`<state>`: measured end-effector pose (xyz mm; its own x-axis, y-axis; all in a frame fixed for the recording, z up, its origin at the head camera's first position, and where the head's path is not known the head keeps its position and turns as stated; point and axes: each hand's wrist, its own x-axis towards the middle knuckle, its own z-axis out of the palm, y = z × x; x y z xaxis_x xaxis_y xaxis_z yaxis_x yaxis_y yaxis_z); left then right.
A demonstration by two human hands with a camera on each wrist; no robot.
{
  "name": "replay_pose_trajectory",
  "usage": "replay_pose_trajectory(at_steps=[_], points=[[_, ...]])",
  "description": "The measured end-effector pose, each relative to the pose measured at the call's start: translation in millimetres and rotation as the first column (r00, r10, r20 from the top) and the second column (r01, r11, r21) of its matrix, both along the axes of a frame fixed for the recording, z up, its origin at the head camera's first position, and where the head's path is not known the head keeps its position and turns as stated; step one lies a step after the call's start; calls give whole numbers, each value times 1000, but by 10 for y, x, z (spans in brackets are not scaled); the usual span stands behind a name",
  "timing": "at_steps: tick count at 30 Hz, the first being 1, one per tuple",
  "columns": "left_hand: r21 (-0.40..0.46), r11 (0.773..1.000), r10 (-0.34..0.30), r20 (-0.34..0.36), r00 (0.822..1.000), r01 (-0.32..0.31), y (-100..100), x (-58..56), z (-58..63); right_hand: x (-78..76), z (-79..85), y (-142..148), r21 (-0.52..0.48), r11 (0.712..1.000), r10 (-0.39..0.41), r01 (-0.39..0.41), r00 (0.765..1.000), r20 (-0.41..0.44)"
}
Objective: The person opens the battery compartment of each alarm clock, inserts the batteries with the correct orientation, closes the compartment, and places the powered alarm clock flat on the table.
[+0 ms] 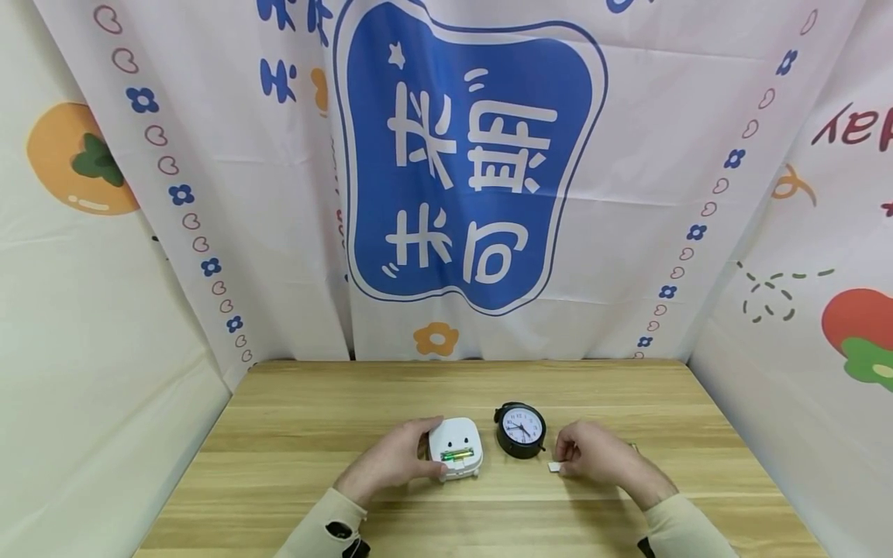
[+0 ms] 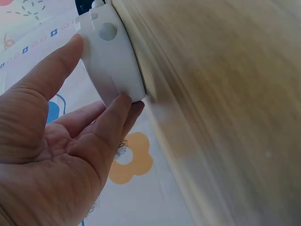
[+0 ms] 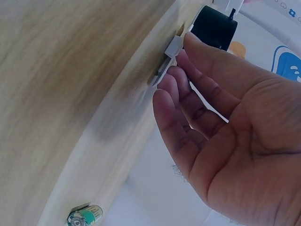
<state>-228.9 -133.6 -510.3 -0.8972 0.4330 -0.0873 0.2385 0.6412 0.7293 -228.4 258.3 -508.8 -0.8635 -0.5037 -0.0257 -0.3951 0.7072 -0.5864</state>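
A small white rounded device [image 1: 453, 431] sits on the table with its battery slot uncovered, green-and-gold batteries [image 1: 456, 455] showing inside. My left hand [image 1: 396, 457] holds it from the left, thumb at the near edge and fingers at the far edge. In the left wrist view, the thumb and fingertips press the sides of the white device [image 2: 110, 54]. My right hand [image 1: 596, 456] pinches a small white cover [image 1: 554, 467] low over the tabletop. Seen from the right wrist, the cover [image 3: 174, 47] lies between thumb and fingertips.
Between the hands stands a round black alarm clock [image 1: 521, 430] with a white dial. A green-and-white battery [image 3: 84, 215] lies on the wooden table [image 1: 314, 403], beyond my right hand. Printed white cloth [image 1: 656, 194] hangs behind the table and along both sides.
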Motion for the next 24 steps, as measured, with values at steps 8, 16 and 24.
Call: replay_pose_trajectory(at_steps=[8,16,24], points=[[-30,1000,2,-31,1000,-3,17,5,-4,8,13,5,16,1000,7,-6,1000,-24],[-62,998,11,-80,997,-16,45,30,0,13,8,-4,54,998,-26,26,1000,8],[32,999,41,-31,999,-40,-78,-11,-6,29,36,-5,62,997,-45,43,999,20]])
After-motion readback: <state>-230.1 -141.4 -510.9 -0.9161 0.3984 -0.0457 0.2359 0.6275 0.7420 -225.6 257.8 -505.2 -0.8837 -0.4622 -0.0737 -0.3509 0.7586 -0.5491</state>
